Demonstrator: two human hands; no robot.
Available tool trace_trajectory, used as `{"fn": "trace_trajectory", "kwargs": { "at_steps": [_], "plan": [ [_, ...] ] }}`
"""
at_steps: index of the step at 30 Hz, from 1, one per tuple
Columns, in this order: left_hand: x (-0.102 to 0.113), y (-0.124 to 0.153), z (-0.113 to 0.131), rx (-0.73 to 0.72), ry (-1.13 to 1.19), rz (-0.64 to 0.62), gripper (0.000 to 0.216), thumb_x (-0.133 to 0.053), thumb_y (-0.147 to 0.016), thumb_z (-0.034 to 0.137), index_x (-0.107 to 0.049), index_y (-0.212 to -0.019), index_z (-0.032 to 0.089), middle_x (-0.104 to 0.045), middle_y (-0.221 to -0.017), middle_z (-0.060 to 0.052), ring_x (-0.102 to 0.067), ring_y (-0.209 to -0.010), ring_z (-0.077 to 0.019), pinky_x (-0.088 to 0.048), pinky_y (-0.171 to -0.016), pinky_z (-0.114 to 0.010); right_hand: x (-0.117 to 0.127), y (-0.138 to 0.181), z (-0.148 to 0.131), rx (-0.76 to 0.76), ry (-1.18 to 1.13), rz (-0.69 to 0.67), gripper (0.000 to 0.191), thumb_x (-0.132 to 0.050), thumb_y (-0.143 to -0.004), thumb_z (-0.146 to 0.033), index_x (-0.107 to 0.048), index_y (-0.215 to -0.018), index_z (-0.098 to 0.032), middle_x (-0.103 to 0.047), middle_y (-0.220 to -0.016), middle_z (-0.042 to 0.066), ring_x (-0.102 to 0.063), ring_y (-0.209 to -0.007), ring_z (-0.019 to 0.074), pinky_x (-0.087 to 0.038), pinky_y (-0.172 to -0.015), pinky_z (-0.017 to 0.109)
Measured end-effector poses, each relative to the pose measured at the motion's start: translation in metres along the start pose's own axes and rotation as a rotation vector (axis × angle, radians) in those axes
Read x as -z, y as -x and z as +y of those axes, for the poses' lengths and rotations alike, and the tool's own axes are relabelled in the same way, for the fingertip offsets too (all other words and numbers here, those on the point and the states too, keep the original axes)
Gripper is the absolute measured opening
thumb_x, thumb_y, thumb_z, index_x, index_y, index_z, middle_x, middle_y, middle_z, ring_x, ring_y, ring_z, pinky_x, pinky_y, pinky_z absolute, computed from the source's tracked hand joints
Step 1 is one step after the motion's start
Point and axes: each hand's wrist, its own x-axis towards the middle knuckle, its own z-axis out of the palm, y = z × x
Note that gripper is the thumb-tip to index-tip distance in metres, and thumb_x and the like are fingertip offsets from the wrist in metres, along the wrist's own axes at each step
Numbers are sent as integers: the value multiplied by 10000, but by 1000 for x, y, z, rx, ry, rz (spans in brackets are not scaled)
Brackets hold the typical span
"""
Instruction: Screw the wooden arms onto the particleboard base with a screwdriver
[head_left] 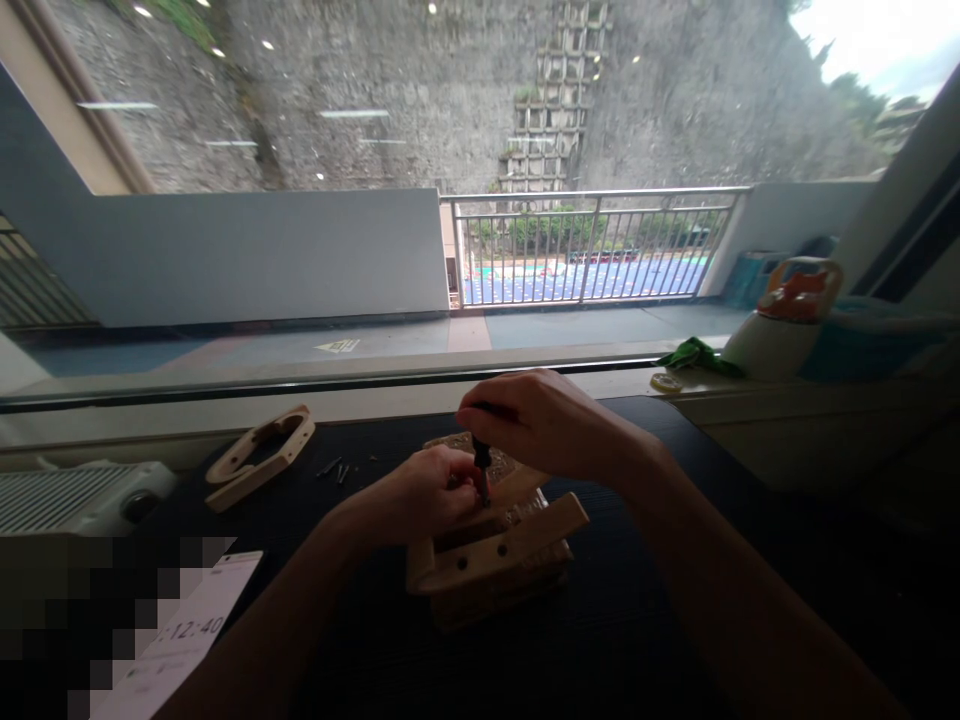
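Observation:
My right hand [555,425] is wrapped round the handle of a dark screwdriver [482,458], which points down at a wooden part. Beside its tip, my left hand [431,490] has its fingers closed; what they pinch is hidden. Under both hands lies a light wooden frame [480,568] with two dark holes in its near side. The frame rests on a block-like thing with a shiny, clear-wrapped surface [457,445], too dark to name. Several loose screws [341,472] lie left of my left hand, near a second rounded wooden frame [296,450].
The dark table [622,590] stands against a window sill [390,402]. On the sill at the right are a green cloth [694,355], a roll of tape [666,383] and a white-and-orange container [780,325]. A white slatted unit [71,495] and a printed sheet [187,635] are at the left.

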Motion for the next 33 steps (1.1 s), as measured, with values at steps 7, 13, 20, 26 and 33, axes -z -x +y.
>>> {"fn": "trace_trajectory", "kwargs": {
  "at_steps": [7,13,20,26,33],
  "plan": [
    [1,1,2,13,-22,13,196,-483,-756,298,-628,-768,167,-571,-662,13,-502,-589,-114,-352,-522,-212,0,-1,2,35,-63,-9,284,-421,-874,-289,-657,-852,-132,-563,-633,1,-406,-570,84,-253,-555,245],
    [0,0,0,6,-35,41,193,-481,-747,293,-639,-747,181,-576,-658,17,-502,-602,-123,-355,-534,-217,-5,-3,6,19,-38,14,303,-421,-885,-323,-663,-878,-142,-595,-666,6,-442,-571,79,-266,-558,238],
    [0,0,0,-2,-43,30,178,-474,-746,276,-621,-734,176,-577,-683,13,-507,-608,-117,-359,-537,-212,3,2,1,-3,-10,-25,282,-416,-862,-278,-661,-926,-153,-561,-625,-11,-374,-535,76,-236,-535,250],
    [1,0,-1,-15,-74,10,203,-456,-756,260,-642,-776,181,-586,-739,2,-521,-632,-122,-365,-538,-213,5,2,1,17,-32,-27,284,-396,-868,-252,-654,-887,-137,-563,-648,3,-378,-554,81,-243,-547,257],
    [0,-3,-5,-49,-90,14,196,-448,-754,226,-639,-780,193,-586,-763,11,-521,-645,-115,-371,-547,-205,3,1,8,-36,22,-9,301,-395,-888,-314,-646,-844,-152,-553,-614,-13,-396,-545,74,-240,-527,245]
  ]
}}
